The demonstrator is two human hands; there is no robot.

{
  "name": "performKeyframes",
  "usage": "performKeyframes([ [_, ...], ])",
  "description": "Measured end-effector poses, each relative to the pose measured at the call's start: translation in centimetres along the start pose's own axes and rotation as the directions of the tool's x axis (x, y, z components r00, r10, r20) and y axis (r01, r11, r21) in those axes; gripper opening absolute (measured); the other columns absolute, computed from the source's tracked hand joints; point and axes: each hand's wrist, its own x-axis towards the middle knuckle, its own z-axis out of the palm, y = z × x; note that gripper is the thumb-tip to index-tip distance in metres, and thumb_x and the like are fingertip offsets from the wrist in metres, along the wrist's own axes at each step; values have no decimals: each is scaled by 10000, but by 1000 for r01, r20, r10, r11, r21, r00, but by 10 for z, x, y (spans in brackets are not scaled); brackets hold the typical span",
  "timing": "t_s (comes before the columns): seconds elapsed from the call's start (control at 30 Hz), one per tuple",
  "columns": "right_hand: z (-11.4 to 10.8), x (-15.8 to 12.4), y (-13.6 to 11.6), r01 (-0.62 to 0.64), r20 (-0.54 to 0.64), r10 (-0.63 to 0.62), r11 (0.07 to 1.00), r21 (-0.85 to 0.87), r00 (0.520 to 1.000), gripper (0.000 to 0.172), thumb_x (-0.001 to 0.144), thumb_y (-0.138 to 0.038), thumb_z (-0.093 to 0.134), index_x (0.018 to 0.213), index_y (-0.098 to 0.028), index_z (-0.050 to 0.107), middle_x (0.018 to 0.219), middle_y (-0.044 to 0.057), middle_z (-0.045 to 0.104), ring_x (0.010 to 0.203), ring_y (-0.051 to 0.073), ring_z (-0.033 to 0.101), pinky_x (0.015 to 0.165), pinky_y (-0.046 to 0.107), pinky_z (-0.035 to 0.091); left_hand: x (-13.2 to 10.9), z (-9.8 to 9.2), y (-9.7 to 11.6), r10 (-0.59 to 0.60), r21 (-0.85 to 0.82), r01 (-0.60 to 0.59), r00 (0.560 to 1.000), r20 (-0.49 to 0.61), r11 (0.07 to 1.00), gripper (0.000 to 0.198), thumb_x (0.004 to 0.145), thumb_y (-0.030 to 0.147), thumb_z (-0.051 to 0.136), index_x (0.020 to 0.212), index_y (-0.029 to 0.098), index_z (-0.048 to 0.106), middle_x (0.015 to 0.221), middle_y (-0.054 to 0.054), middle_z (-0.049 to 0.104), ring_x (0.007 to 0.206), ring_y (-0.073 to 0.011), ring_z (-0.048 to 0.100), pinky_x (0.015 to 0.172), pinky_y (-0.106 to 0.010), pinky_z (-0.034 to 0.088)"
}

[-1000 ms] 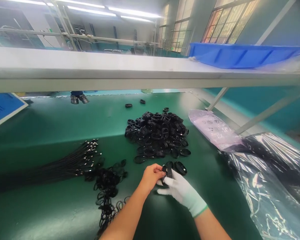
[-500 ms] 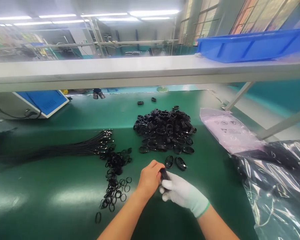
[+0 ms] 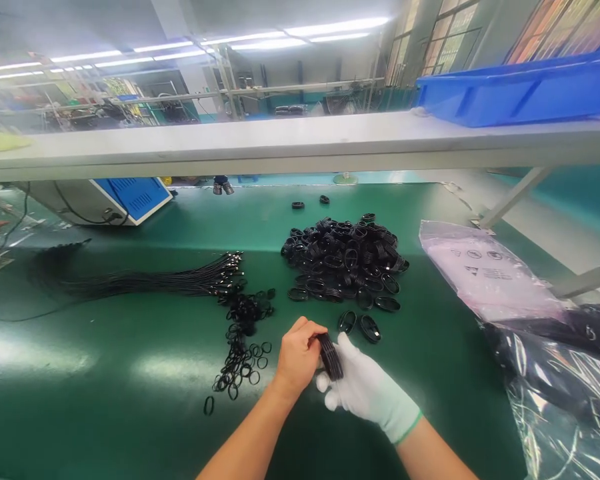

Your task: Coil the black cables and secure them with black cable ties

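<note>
A coiled black cable is held between my two hands over the green bench. My bare left hand pinches its upper end between thumb and fingers. Around its lower right side, my white-gloved right hand supports the coil, with the thumb raised off it. Just beyond my hands lie two finished-looking coils, one coiled cable and another coil. Behind them is a large pile of coiled cables. Loose black bands are scattered left of my left hand.
Straight black cables lie in a bundle at left. Clear and pinkish plastic bags rest on the right. A white shelf crosses above the bench, carrying a blue bin. A blue-and-grey machine stands at back left.
My right thumb has lifted off the cable coil, leaving more of it exposed. Both hands still hold it. The camera view has turned slightly left.
</note>
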Motion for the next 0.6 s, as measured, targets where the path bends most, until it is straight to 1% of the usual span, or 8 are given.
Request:
performKeyframes([
  [0.1, -5, 6, 7, 94, -85, -95, 996, -11, 992, 423, 822, -545, 522, 1058, -193, 532, 826, 17, 532, 605, 120, 552, 474, 258, 471, 0, -5, 0, -71, -6, 71, 997, 13, 997, 322, 674, 6, 431, 789, 205, 657, 757, 6, 498, 666, -118, 507, 615, -235, 409],
  [0.17, -7, 9, 11, 130, -113, -130, 991, -5, 985, 367, 809, -475, 586, 1058, -210, 538, 787, 0, 536, 599, 115, 550, 477, 238, 450, 0, -14, 0, -118, -25, 119, 992, 54, 993, 272, 680, 48, 482, 793, 215, 665, 751, 8, 501, 666, -126, 501, 629, -248, 412],
  [0.27, -6, 10, 15, 75, -97, -72, 996, 38, 993, 385, 827, -507, 540, 1031, -182, 565, 844, 51, 593, 585, 105, 532, 472, 221, 398, -1, -33, 0, -153, -108, 175, 971, 185, 979, 239, 720, 175, 572, 920, 241, 685, 860, -7, 579, 750, -147, 548, 699, -264, 446],
  [0.33, -2, 10, 16, 15, -78, -10, 998, 59, 997, 439, 840, -539, 494, 1039, -157, 577, 897, 99, 619, 581, 102, 523, 476, 220, 376, -3, -44, 0, -158, -179, 215, 944, 289, 960, 262, 749, 246, 583, 992, 237, 682, 951, -24, 629, 836, -166, 586, 759, -274, 465],
  [0.4, 2, 10, 17, -21, -70, 25, 998, 59, 997, 464, 836, -548, 488, 1038, -142, 584, 895, 115, 628, 584, 112, 527, 491, 232, 379, -7, -51, 0, -166, -233, 258, 921, 352, 938, 267, 772, 272, 569, 1005, 212, 685, 966, -39, 659, 877, -182, 604, 793, -288, 472],
  [0.47, 6, 11, 18, -25, -78, 28, 999, 39, 997, 418, 826, -514, 520, 1019, -148, 585, 886, 104, 629, 590, 121, 536, 503, 242, 385, -11, -53, -2, -183, -267, 288, 915, 359, 920, 268, 775, 292, 576, 995, 190, 689, 950, -48, 670, 879, -190, 606, 810, -300, 470],
  [0.53, 7, 12, 21, -28, -101, 28, 1000, 2, 995, 339, 813, -443, 563, 1005, -164, 576, 855, 85, 626, 575, 114, 530, 486, 228, 370, -15, -53, -6, -198, -294, 302, 921, 335, 907, 268, 787, 331, 570, 974, 187, 697, 964, -49, 665, 894, -190, 592, 839, -307, 456],
  [0.6, 6, 14, 24, -47, -135, 40, 998, -48, 990, 304, 811, -410, 566, 994, -167, 569, 789, 65, 612, 522, 86, 482, 446, 197, 327, -19, -54, -12, -217, -324, 315, 928, 304, 892, 307, 825, 382, 515, 985, 191, 695, 963, -47, 663, 881, -181, 581, 843, -307, 451],
])
